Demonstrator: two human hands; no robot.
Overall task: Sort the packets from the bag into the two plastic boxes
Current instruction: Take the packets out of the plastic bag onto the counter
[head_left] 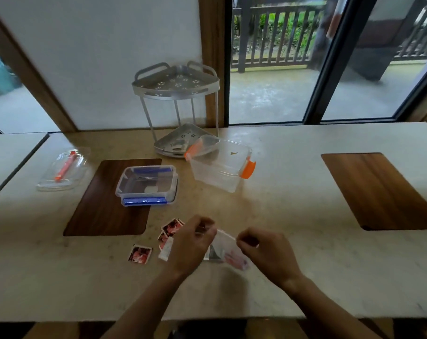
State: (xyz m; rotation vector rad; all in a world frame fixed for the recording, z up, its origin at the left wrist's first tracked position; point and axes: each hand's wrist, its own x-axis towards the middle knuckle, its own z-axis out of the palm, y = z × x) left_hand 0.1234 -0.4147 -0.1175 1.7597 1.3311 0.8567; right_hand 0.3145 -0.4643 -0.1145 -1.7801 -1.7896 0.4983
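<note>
A clear plastic bag (228,250) hangs just above the table near its front edge, with a few packets still inside. My left hand (191,243) pinches the bag's left top edge and my right hand (266,253) pinches its right top edge. Red and white packets lie on the table left of the bag: one apart (140,253), others in a small pile (170,228) partly hidden by my left hand. Behind them stand two open boxes: a low one with blue clips (147,185) and a taller one with orange clips (221,165).
A clear lid with an orange clip (64,168) lies at the far left. A grey two-tier corner rack (178,108) stands at the back by the wall. Dark wooden insets (104,204) (383,189) are set into the pale tabletop.
</note>
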